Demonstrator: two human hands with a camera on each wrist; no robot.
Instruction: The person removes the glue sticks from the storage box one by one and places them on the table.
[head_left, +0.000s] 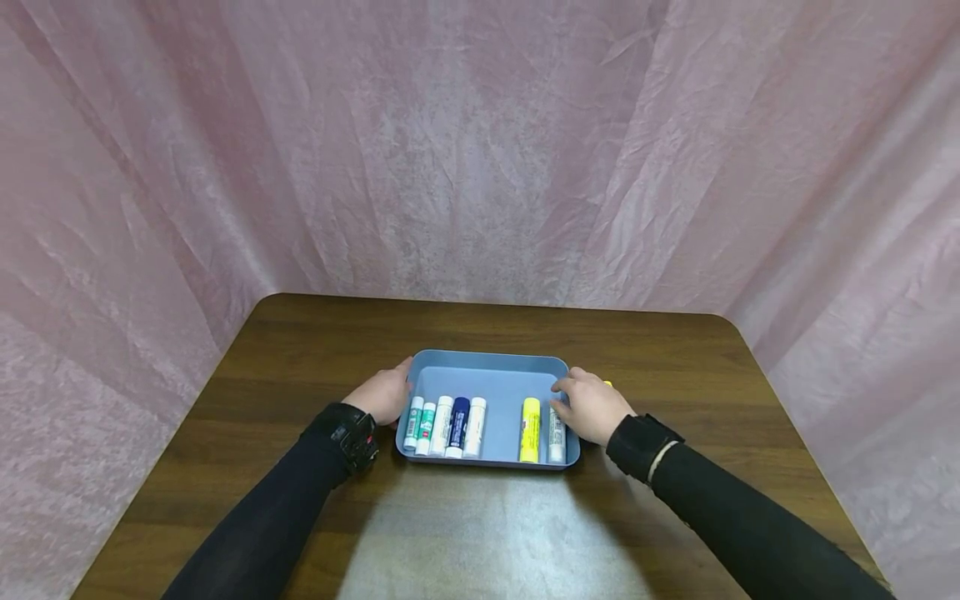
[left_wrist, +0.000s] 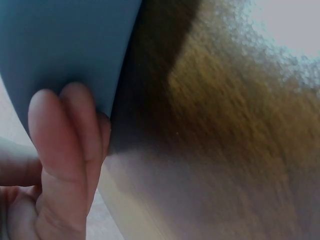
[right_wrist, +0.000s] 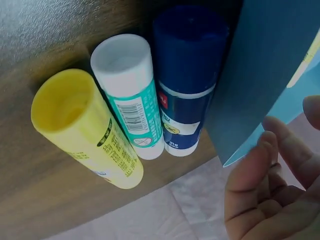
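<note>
A blue tray (head_left: 487, 367) lies on the table with several glue sticks in its near half. My left hand (head_left: 382, 395) is at the tray's left side; in the left wrist view its fairly straight fingers (left_wrist: 57, 132) rest against the outer wall. Over the right rim reaches my right hand (head_left: 592, 406), thumb and fingertip spread apart, close to a white glue stick (head_left: 557, 437). Beside that one lies a yellow glue stick (head_left: 530, 429). At the left end, green-and-white glue sticks (head_left: 414, 423), white ones (head_left: 475, 427) and a dark blue one (head_left: 458, 427) lie side by side.
Outside the tray's right wall, a second yellow glue stick (right_wrist: 87, 127), a green-labelled one (right_wrist: 129, 95) and a navy one (right_wrist: 187, 75) stand on the wooden table (head_left: 495, 533), mostly hidden by my right hand in the head view. A pink curtain (head_left: 465, 150) hangs behind.
</note>
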